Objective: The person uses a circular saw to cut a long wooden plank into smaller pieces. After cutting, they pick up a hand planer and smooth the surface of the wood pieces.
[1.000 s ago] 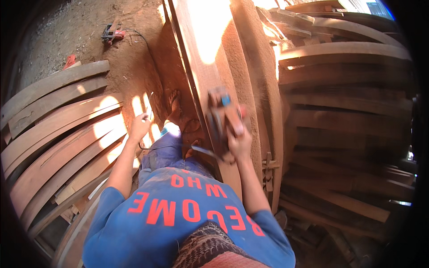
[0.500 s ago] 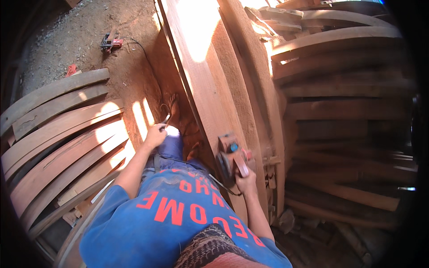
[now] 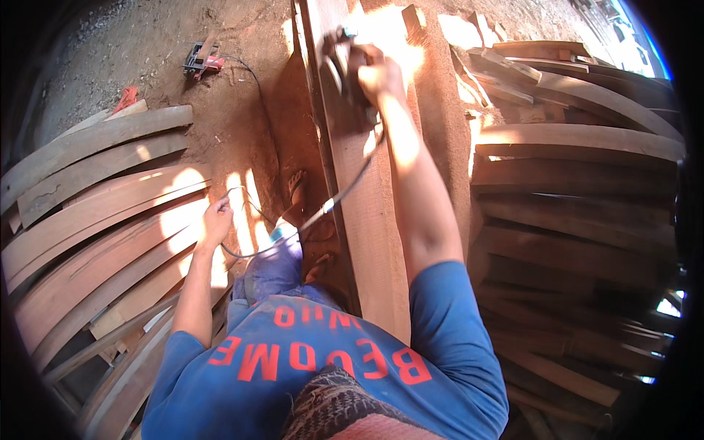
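Note:
My right hand (image 3: pixel 380 75) is closed round the handle of an electric hand planer (image 3: pixel 340 67). The planer sits toward the far end of a long reddish-brown board (image 3: pixel 374 220), partly blurred and in bright sunlight. My right arm is stretched out over the board. From the planer a dark power cord (image 3: pixel 352 185) hangs in a loop across my legs. At the left, in front of the curved timbers, my left hand (image 3: pixel 217 220) is closed on that cord.
Stacked curved timbers (image 3: pixel 110 194) lie on my left, and more curved pieces (image 3: pixel 579 143) are piled on the right. A red corded power tool (image 3: pixel 204 61) rests on the dirt floor far left. My bare foot (image 3: pixel 296 183) stands beside the board.
My right hand has pushed the planer from the near part of the board to far along it, and the cord has drawn out. My left hand has shifted left.

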